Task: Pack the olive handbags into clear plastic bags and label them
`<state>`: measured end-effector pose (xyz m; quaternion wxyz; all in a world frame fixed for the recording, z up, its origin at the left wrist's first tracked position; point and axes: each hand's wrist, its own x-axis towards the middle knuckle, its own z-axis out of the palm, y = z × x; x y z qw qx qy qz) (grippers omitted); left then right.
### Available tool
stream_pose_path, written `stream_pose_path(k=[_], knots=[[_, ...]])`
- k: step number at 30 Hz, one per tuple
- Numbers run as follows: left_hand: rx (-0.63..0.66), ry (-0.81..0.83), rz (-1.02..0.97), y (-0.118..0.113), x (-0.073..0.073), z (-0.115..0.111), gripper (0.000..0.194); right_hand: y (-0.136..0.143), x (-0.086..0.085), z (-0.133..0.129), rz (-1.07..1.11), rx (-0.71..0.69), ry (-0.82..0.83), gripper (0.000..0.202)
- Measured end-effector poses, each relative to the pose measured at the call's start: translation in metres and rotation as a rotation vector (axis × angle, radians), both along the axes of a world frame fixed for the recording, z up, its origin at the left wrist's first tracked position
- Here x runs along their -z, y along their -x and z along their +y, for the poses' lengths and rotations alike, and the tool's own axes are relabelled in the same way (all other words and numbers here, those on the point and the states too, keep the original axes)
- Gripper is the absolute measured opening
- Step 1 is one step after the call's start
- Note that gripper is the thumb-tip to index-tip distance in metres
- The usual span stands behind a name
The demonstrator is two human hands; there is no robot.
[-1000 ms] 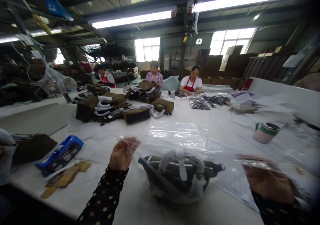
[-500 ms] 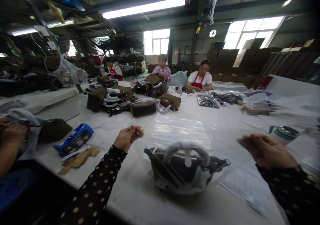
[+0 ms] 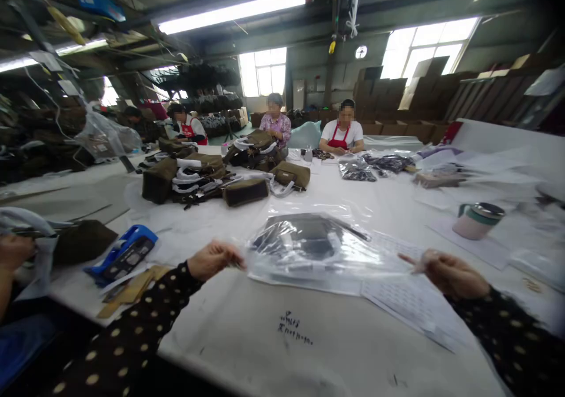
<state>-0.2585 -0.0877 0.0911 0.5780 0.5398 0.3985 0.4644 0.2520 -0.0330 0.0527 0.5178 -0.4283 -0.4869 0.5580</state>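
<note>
A dark handbag [image 3: 295,232] lies on the white table inside a clear plastic bag [image 3: 309,273], its outline blurred by glare on the film. My left hand [image 3: 216,260] is closed in a pinch on the plastic bag's left end. At the opposite end, my right hand [image 3: 450,272] grips the film, its index finger pointing toward the handbag. The plastic is stretched between both hands. Printed paper sheets [image 3: 406,305] lie partly under the bag's right side.
Olive handbags [image 3: 247,191] with wrapped handles are piled farther back. At left are a blue tape dispenser [image 3: 126,255], cardboard strips [image 3: 128,297] and a co-worker's hand [image 3: 15,252] by another handbag. A lidded mug [image 3: 479,220] stands at right. Co-workers sit beyond the table.
The handbag, upright near the front edge before, now lies farther back under the clear plastic. My right hand has shifted left and my left hand sits slightly lower; the whole view has shifted.
</note>
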Motion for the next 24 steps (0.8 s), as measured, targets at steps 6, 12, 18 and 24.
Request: stream_pose_path(k=[6, 12, 18, 24], knots=[[0.226, 0.323, 0.052, -0.023, 0.113, -0.054, 0.039, -0.017, 0.151, -0.079, -0.14, -0.044, 0.288, 0.036], [0.202, 0.026, 0.335, -0.024, 0.156, -0.092, 0.039, -0.032, 0.133, -0.131, -0.342, -0.087, 0.302, 0.04], [0.383, -0.413, 0.629, -0.009, 0.168, -0.1, 0.021, 0.093, 0.11, -0.189, -0.889, -0.282, -0.434, 0.08], [0.321, -0.518, 0.67, -0.022, 0.136, -0.088, 0.023, 0.174, 0.18, -0.211, -1.203, -0.413, -0.497, 0.022]])
